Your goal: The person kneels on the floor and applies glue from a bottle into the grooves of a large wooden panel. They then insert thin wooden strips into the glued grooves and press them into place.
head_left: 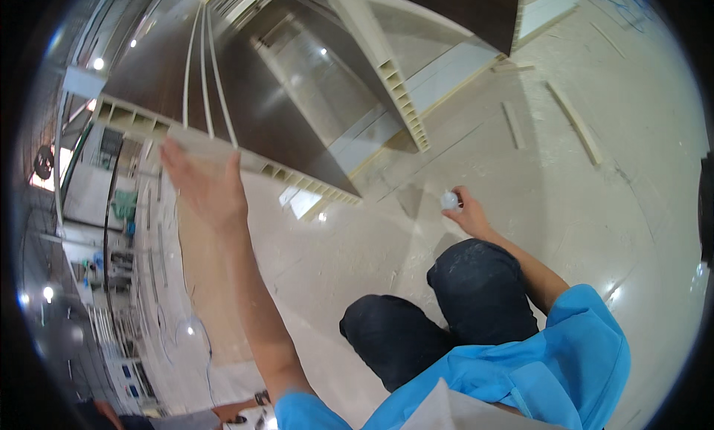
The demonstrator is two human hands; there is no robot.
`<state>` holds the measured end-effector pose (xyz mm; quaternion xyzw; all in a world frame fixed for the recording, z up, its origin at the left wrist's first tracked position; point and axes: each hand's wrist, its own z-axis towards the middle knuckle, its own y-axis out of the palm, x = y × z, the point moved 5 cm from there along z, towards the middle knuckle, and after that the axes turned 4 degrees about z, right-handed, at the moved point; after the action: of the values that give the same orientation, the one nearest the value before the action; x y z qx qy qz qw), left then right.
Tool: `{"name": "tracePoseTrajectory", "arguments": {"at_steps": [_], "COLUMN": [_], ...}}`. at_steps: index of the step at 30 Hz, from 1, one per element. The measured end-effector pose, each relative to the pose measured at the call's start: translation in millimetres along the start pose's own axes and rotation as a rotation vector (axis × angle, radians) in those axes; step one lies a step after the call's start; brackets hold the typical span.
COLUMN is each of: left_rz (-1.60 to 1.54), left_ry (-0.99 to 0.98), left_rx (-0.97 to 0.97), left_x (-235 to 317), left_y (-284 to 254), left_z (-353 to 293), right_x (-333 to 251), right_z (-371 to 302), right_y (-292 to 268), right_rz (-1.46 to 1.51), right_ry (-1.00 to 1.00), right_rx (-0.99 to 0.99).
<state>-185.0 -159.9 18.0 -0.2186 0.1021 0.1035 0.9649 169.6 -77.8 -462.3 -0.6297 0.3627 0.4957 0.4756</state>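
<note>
My left hand (207,183) is raised at the hollow end of a dark brown panel (160,69), fingers stretched and thumb apart. It is slightly blurred, and I cannot tell whether it touches the panel's end. Square cells show along this pale cut edge, and three thin white strips (201,81) run along the panel's face. Low over the floor, my right hand (470,216) is closed around a small whitish, translucent object (449,201). Its rounded end sticks out past my fingers, which hide the rest.
More dark hollow panels (446,2) stand on edge ahead, resting near white-topped blocks (457,73). Loose pale strips (573,121) lie on the glossy floor at the right. A tan sheet (208,281) lies at the left. Another person's arm (234,409) shows at the lower left.
</note>
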Motion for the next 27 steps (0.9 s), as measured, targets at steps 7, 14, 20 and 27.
{"name": "tracePoseTrajectory", "arguments": {"at_steps": [7, 14, 20, 27], "left_rz": [-0.361, -1.033, -0.818, -0.363], "left_ry": [-0.067, 0.273, 0.418, 0.461], "left_rx": [-0.142, -1.446, -1.444, -1.901], "left_x": [111.9, 252.1, 243.8, 217.8], "left_y": [7.9, 45.7, 80.9, 135.2], "left_z": [-50.2, -172.1, -230.9, -290.2], "right_x": [17.6, 71.8, 96.7, 96.5], "right_z": [-7.3, -4.3, 13.3, 36.0], "right_y": [-38.8, -114.6, -162.3, -192.6], "right_rz": [-0.090, -0.179, -0.250, -0.151], "right_ry": [-0.035, 0.110, 0.197, 0.232], "right_rx": [0.170, 0.447, 0.571, 0.590]}}
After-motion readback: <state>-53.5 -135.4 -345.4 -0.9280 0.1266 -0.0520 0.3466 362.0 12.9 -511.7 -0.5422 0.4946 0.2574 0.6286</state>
